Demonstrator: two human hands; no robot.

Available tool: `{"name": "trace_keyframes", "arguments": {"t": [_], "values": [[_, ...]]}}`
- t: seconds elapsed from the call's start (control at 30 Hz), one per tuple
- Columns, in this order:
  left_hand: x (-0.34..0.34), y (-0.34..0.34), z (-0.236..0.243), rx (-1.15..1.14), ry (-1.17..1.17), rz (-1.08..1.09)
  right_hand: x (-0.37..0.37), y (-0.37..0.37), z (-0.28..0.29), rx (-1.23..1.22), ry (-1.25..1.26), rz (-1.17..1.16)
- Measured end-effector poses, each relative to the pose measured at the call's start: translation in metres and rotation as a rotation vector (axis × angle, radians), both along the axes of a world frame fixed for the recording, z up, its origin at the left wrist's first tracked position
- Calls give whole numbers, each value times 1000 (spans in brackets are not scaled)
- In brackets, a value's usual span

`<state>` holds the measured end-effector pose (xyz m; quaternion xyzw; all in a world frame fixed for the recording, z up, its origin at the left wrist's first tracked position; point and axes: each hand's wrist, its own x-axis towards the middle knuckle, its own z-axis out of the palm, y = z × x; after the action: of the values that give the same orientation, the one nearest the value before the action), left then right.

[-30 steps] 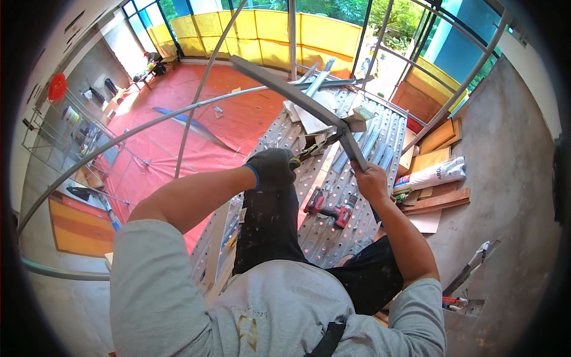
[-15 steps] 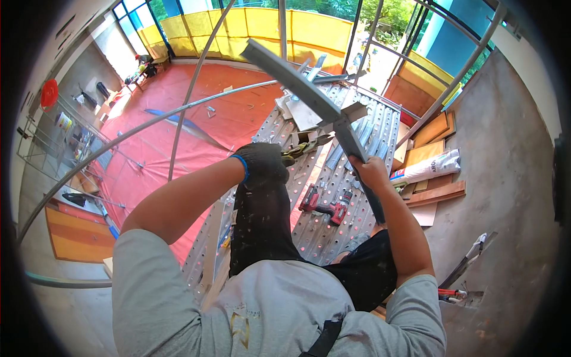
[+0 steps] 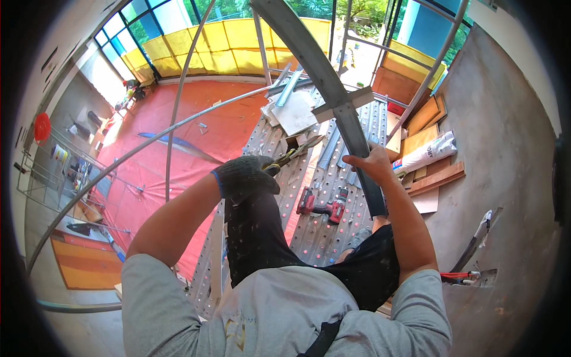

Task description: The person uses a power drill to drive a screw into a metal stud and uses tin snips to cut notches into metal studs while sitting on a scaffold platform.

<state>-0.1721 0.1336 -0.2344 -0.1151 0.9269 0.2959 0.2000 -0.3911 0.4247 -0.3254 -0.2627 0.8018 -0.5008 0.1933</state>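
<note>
My left hand (image 3: 247, 178), in a dark work glove with a blue cuff, is closed around the handles of tin snips (image 3: 292, 153). The blades point right, towards a long grey metal channel (image 3: 321, 77), and appear apart from it. My bare right hand (image 3: 372, 163) grips the channel near its lower end, thumb on the near face and fingers partly hidden behind. Flaps (image 3: 360, 97) stick out on both sides at a cut across the channel. Below it, a red and black cordless drill (image 3: 324, 207) lies on the perforated metal platform (image 3: 324, 241).
Light board offcuts (image 3: 295, 113) and metal strips lie at the platform's far end. Scaffold tubes (image 3: 172, 128) cross on the left, above red floor sheeting (image 3: 196, 119). Wood planks (image 3: 437, 178) and a white sack (image 3: 428, 152) are on the right. A person (image 3: 132, 89) is far left.
The channel has swung more upright and nearer, its far end now reaching the top of the view. My left hand has drawn slightly left and down with the snips. The view has shifted a little.
</note>
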Motion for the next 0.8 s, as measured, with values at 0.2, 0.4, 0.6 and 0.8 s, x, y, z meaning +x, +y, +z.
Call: {"name": "trace_keyframes", "arguments": {"t": [0.2, 0.4, 0.6, 0.8], "values": [[-2, 8, -2, 212, 101, -78, 1, 14, 16, 152, 283, -95], [1, 5, -19, 326, 109, -184, 4, 23, 25, 174, 338, -66], [11, 3, -29, 253, 345, -400, 9, 21, 18, 253, 655, -117], [16, 6, -32, 260, 336, -432, 15, 20, 26, 374, 766, -164]]}}
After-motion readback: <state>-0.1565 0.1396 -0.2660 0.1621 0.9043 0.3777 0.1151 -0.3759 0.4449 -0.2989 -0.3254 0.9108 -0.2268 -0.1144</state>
